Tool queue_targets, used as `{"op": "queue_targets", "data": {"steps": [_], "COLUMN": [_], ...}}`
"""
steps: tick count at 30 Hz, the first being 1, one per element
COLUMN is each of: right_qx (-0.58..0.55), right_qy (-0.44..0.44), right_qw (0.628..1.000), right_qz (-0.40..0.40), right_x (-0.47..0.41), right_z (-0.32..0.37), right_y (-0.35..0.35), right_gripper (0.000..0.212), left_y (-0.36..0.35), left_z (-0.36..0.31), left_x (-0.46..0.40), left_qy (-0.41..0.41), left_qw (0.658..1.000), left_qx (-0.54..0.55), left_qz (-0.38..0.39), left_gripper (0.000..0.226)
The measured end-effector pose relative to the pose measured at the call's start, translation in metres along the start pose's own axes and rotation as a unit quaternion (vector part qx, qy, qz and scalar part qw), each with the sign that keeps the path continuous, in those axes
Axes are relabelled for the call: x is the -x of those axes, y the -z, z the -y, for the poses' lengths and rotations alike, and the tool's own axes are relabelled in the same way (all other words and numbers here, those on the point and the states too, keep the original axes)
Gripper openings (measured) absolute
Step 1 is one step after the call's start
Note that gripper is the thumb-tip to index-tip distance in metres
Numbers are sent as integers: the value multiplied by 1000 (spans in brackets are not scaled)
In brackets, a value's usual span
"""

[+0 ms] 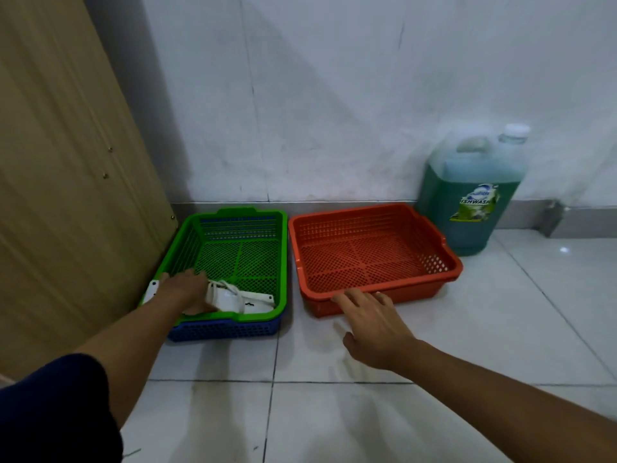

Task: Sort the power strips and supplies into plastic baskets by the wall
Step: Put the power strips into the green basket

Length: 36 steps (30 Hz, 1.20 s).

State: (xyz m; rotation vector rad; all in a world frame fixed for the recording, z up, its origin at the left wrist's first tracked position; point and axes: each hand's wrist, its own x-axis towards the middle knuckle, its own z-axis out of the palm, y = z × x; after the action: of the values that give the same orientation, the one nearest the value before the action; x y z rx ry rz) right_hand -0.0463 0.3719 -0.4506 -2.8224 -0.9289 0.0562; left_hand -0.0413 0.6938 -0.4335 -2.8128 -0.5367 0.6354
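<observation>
Two baskets side by side against the wall

Nested baskets [233, 228] at 9 o'clock hold a power strip [247, 300]; the single basket [374, 252] sits centre; a dishwashing-liquid jug [474, 195] at 2 o'clock.

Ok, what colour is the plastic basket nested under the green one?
Blue: the blue mesh plastic basket shows beneath the green mesh plastic basket in the head view.

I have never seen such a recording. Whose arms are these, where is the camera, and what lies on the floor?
There is one picture, from a camera worn on a person's head, looking down at their own arms. The left hand holds a white power strip inside the green basket, which sits in a blue basket. The right hand is open, fingertips touching the empty orange basket. A jug of green dishwashing liquid stands by the wall, on the tiled floor.
</observation>
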Motion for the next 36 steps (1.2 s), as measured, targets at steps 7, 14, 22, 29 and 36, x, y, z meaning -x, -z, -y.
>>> {"op": "queue_targets", "data": {"steps": [7,14,22,29,36], "right_qx": [-6,9,28,39,40], "right_qy": [41,151,144,143,141], "right_qw": [999,988,989,988,988], "right_qz": [-27,-14,-21,-46,-39], "right_x": [-13,-58,-82,-82,-79], "right_z": [16,73,91,89,92], "right_y": [-9,-34,-49,-58,-47], "right_gripper": [57,57,34,36,36], "left_y": [-8,4,6,-40,-34], "left_z": [8,6,-2,-2,-13], "left_x": [2,-16,-18,-30,-20], "left_qy": [47,229,269,109,98], "left_qw": [991,889,850,935,970], "left_qx": [74,381,412,338,209], "left_qz": [-103,-110,-188,-8,-76], "left_gripper": [82,81,43,75,71]}}
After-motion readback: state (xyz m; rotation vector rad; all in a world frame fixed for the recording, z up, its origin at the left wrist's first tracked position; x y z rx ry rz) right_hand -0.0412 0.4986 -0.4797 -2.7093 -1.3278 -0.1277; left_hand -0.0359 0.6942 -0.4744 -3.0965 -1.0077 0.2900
